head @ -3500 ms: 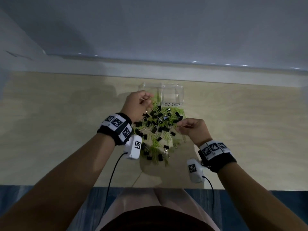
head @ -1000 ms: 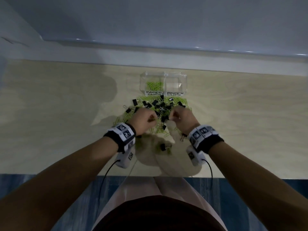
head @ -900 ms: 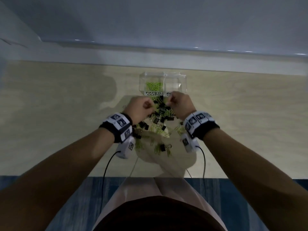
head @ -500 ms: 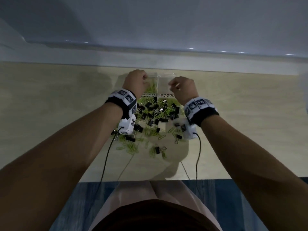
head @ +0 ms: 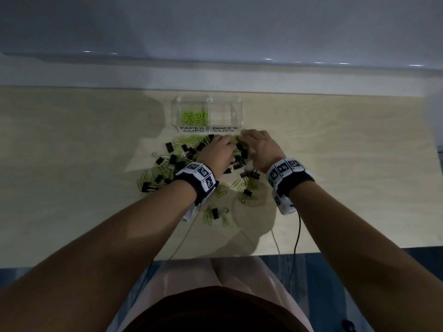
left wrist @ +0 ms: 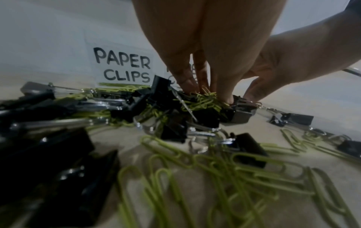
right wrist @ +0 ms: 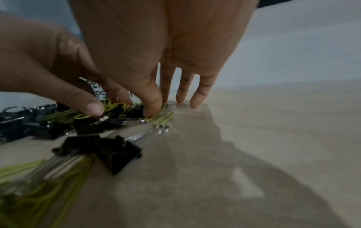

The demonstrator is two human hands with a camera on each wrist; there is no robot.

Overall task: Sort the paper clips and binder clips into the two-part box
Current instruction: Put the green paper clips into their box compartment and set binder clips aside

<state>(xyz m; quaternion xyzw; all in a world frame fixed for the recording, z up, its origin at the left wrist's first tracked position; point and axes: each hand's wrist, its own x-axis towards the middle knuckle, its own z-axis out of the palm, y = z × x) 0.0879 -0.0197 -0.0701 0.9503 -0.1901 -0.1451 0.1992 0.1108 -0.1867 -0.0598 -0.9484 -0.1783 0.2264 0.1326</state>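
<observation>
The clear two-part box (head: 240,116) stands at the back, labelled "PAPER CLIPS" (left wrist: 123,67) on the left and "BINDER CLIPS" on the right. Green paper clips (head: 194,116) lie in the left part; the right part looks empty. In front lies a mixed pile of black binder clips (head: 170,146) and green paper clips (head: 153,174). My left hand (head: 221,149) reaches into the pile's far middle, its fingertips (left wrist: 190,84) and thumb pinching a small bunch of green paper clips (left wrist: 205,100). Beside it my right hand (head: 249,140) pinches a green paper clip (right wrist: 165,106) between thumb and forefinger, other fingers straight on the table.
The pile spreads left and towards me on the wooden table (head: 335,164); one binder clip (right wrist: 105,149) lies just under my right wrist. Two thin cables (head: 297,236) run from the wrist cameras over the table's front edge. A pale wall ledge backs the table.
Half a second ago both hands were up at the box. They have since come back down to the pile just in front of it and taken hold of green paper clips.
</observation>
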